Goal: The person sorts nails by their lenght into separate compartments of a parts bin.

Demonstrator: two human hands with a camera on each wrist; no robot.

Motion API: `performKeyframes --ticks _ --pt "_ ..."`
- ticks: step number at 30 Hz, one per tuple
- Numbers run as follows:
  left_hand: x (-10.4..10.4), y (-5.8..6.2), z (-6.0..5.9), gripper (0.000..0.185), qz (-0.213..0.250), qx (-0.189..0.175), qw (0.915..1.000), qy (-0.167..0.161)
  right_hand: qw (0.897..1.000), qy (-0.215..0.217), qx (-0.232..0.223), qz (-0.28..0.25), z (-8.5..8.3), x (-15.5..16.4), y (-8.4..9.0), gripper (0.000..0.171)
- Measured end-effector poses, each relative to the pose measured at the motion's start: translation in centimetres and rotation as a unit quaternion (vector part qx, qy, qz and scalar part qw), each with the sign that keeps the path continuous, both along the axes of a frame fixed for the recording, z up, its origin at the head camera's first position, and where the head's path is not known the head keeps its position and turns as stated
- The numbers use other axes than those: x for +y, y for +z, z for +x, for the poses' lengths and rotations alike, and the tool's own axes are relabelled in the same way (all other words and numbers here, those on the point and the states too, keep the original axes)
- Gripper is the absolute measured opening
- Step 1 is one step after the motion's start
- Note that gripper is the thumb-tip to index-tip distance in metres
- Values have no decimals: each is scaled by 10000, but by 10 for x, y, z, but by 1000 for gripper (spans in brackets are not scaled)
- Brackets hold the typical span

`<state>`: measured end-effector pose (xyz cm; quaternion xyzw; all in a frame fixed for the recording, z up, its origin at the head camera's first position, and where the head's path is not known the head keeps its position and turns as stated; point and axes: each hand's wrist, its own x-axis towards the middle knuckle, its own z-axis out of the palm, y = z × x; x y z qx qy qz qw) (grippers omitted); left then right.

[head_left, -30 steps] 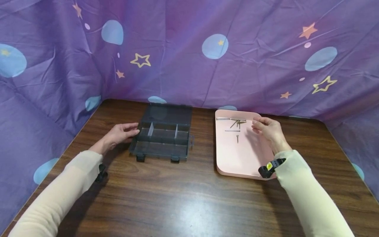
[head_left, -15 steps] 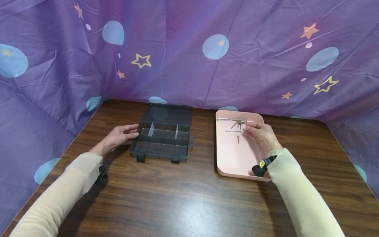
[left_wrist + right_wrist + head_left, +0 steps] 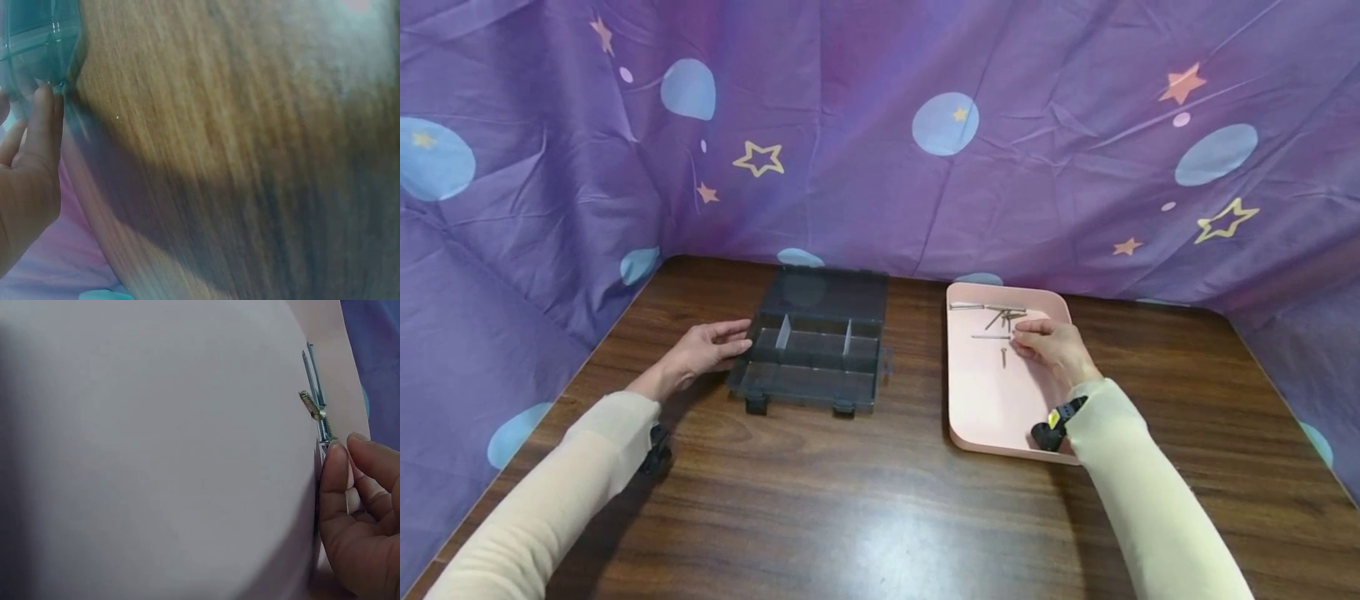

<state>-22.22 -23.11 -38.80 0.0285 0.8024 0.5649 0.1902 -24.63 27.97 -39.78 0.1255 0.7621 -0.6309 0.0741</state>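
My left hand (image 3: pixel 703 354) lies along the left side of a dark see-through organizer box (image 3: pixel 808 383), its fingers extended and fingertips right at the wall. In the left wrist view those fingers (image 3: pixel 41 128) meet the box's edge. Over the pink tray (image 3: pixel 981 417), my right hand (image 3: pixel 1054 348) reaches down with thumb and index fingertips a little apart, right at the end of a thin nail (image 3: pixel 988 337). Just beyond them is a small heap of brassy screws (image 3: pixel 1006 317). A single screw (image 3: pixel 1003 358) lies nearer, and more nails (image 3: pixel 966 306) are along the tray's far edge.
The box's lid (image 3: pixel 831 292) is folded back, and thin dividers (image 3: pixel 783 332) split its rear row. Two latches (image 3: pixel 843 407) face front. Wooden tabletop (image 3: pixel 820 492) separates box and tray, and a purple patterned cloth (image 3: pixel 865 200) hangs behind.
My right hand has moved left and lower across the tray, from its right rim to the end of the nail. My left hand stays at the box.
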Motion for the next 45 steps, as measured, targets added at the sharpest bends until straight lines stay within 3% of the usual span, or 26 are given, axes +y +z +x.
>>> performKeyframes --ticks 11,17,27,45 --pt "0 -2 1 58 -138 74 9999 -18 9992 211 -136 305 -2 -4 1 32" --pt "0 -4 1 57 -158 1 9999 57 9977 193 -196 623 -3 -5 -1 23" --pt "1 -1 4 57 -161 0 9999 17 9930 397 -41 1108 -4 -5 -3 25" --pt "-2 -4 3 57 -113 -38 9999 30 9871 638 140 1459 -8 -7 -7 17"
